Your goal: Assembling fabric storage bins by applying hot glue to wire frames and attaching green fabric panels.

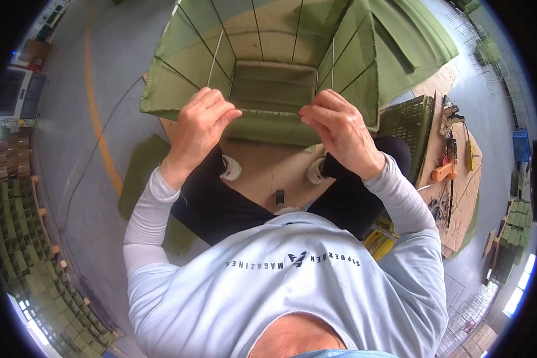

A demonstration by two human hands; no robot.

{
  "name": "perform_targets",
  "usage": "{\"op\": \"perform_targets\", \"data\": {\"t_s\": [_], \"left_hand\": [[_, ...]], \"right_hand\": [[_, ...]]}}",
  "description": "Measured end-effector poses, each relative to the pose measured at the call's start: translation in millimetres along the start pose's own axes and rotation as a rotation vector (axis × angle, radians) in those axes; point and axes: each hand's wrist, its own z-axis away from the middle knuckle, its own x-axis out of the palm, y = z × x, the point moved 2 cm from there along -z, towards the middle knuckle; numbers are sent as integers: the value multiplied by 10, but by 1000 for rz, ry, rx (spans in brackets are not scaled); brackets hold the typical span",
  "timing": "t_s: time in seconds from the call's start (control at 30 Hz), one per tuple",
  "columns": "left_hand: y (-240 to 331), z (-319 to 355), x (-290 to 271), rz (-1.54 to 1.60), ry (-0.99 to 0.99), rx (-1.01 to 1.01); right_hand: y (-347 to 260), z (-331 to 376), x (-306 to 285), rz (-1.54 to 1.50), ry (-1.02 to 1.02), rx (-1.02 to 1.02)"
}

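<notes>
In the head view, a green fabric box (pixel 268 127) stands with its open side up in the middle, on the far side of the person's legs, thin dark lines crossing its walls. The left hand (pixel 204 124) is at the left part of its near rim (pixel 268 112), its fingers (pixel 228 114) pinched together on the edge. The right hand (pixel 339 125) grips farther right along the same rim, thumb and fingers likewise closed on it, the two hands well apart. Beyond the box on the right lies a green sheet (pixel 420 48). Near its right side sits a green crate (pixel 404 122), beside cardboard (pixel 462 209) carrying an orange-handled tool (pixel 443 173)
</notes>
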Motion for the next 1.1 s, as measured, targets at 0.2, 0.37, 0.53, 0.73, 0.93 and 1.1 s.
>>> {"op": "perform_targets", "data": {"t_s": [0.2, 0.37, 0.53, 0.73, 0.93, 1.1], "left_hand": [[287, 425, -145, -10, -67, 9], [553, 612, -70, 32, -87, 49], [631, 662, -90, 143, -240, -3], [737, 482, 20, 276, -322, 26], [606, 47, 169, 110, -174, 47], [376, -374, 322, 33, -86, 73]], "right_hand": [[-407, 342, 47, -26, -59, 61], [-567, 557, 187, -73, -76, 39], [-663, 627, 186, -127, -150, 98], [-762, 744, 38, -100, -79, 143], [-286, 1275, -591, 7, 651, 526], [627, 926, -918, 31, 584, 590]]}}
